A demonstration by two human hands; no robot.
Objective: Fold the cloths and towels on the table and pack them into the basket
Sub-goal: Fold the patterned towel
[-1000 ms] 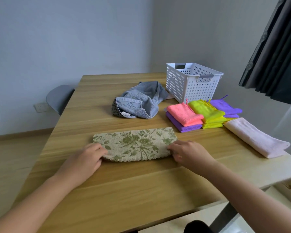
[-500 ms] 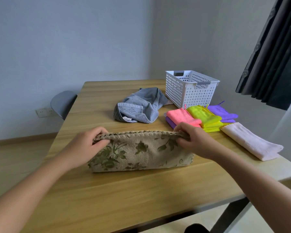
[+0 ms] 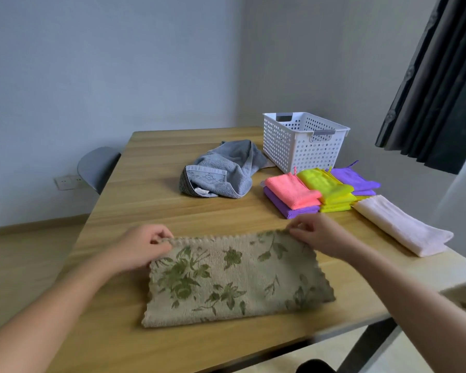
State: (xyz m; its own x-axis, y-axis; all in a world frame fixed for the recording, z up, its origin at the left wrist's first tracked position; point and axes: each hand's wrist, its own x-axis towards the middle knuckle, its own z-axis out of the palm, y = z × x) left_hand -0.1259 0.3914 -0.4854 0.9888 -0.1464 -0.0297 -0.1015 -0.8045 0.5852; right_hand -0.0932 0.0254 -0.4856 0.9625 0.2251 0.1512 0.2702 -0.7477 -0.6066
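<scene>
Two far corners of the beige, green-flowered scalloped cloth [image 3: 232, 278], near the wooden table's [image 3: 145, 189] front edge, are pinched by left hand [image 3: 143, 246] and right hand [image 3: 320, 235]; level, taut corners should fold square

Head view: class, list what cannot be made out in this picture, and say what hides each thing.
All in the head view:
- basket: its own near wall hides the floor inside.
- yellow stack: layers too small to count.
- front purple cloth: mostly covered by the pink cloth.
- floral towel: right edge blurred.
- chair: the table hides its base.
</scene>
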